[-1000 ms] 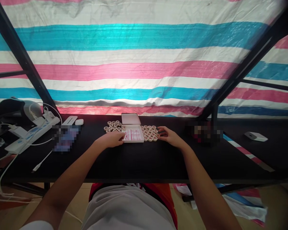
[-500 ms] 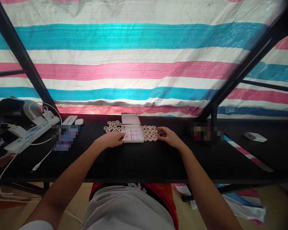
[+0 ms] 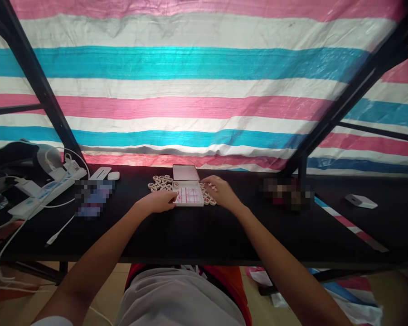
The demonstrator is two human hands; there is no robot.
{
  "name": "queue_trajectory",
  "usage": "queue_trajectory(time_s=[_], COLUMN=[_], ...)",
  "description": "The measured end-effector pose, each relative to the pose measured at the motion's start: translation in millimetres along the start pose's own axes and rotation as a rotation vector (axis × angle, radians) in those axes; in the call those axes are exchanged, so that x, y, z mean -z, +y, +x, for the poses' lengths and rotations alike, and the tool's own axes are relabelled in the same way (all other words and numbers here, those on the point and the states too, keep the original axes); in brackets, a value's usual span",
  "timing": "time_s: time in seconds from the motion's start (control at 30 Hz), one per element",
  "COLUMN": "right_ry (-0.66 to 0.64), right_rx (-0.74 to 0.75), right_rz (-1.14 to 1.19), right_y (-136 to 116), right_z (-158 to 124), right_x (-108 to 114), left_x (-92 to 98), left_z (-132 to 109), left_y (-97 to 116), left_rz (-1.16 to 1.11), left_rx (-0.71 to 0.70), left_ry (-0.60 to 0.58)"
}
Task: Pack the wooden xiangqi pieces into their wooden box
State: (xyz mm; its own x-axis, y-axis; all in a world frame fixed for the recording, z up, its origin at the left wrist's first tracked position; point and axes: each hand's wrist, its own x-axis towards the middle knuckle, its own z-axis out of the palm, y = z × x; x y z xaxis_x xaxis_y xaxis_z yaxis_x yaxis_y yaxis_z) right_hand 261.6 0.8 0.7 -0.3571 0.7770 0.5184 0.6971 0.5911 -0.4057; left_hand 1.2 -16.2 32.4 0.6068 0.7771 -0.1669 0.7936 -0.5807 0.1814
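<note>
An opened white box lies on the black table, its lid tipped back on the far side. Inside are a sheet printed with a pink grid and one xiangqi piece in the far left corner. My left hand grips the box's near left wall between thumb and fingers. Curled over the right-hand group of xiangqi pieces, my right hand has its fingertips by the box's right edge; what they hold is hidden. Another group of pieces sits left of the box.
On the left are a power strip with plugs and cables, a blurred-out phone-like object and a white earbud case. To the right lie a blurred-out dark object and a white charger. Striped sheeting hangs behind.
My right hand has moved left from the outer side of the right-hand pieces to the box's right edge. My left hand keeps its grip on the box. The view has tilted slightly upward.
</note>
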Motion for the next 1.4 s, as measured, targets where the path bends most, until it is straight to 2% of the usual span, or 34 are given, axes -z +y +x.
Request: queue_trajectory(time_s=[0.1,0.13,0.23,0.4,0.5,0.57,0.63,0.7,0.77,0.8,0.87,0.97,1.07,1.27,1.4], right_ry=[-0.382,-0.454,-0.506,-0.489,-0.454,-0.336,-0.194,-0.070,0.033,0.066,0.087,0.003,0.013,0.020,0.015], right_rx=[0.155,0.161,0.081,0.014,0.017,0.023,-0.009,-0.090,-0.184,-0.248,-0.386,-0.530,-0.507,-0.445,-0.458], right_rz=[-0.129,-0.171,-0.282,-0.286,-0.223,-0.152,-0.064,-0.005,-0.019,-0.046,-0.068,-0.005,0.050,0.185,0.188], right_y=[-30,-35,-43,-42,-42,-40,-32,-16,7,19,41,62,65,59,61], right_z=[33,42,59,64,59,48,30,4,-24,-37,-59,-74,-74,-69,-70], right_x=[-36,-48,-70,-75,-63,-47,-25,-1,17,22,26,18,9,5,5], left_x=[-2.0,-2.8,-4.9,-7.3,-5.0,1.2,11.2,22.0,28.2,28.1,21.3,0.2,-17.7,-24.6,-28.1], left_z=[1,1,3,3,3,1,-2,-5,-6,-5,1,16,29,37,41], left_y=[-1,-2,-4,-4,-1,-2,-9,-24,-46,-58,-81,-104,-112,-106,-97], left_rz=[0.019,0.025,0.022,0.010,0.006,-0.028,-0.120,-0.259,-0.318,-0.325,-0.351,-0.462,-0.581,-0.743,-0.727], left_rx=[-0.030,-0.037,-0.042,-0.034,-0.025,-0.043,-0.056,-0.005,0.146,0.227,0.314,0.368,0.380,0.362,0.338], left_ry=[0.025,0.030,0.033,0.042,0.023,0.041,0.152,0.375,0.619,0.702,0.777,0.711,0.651,0.640,0.602])
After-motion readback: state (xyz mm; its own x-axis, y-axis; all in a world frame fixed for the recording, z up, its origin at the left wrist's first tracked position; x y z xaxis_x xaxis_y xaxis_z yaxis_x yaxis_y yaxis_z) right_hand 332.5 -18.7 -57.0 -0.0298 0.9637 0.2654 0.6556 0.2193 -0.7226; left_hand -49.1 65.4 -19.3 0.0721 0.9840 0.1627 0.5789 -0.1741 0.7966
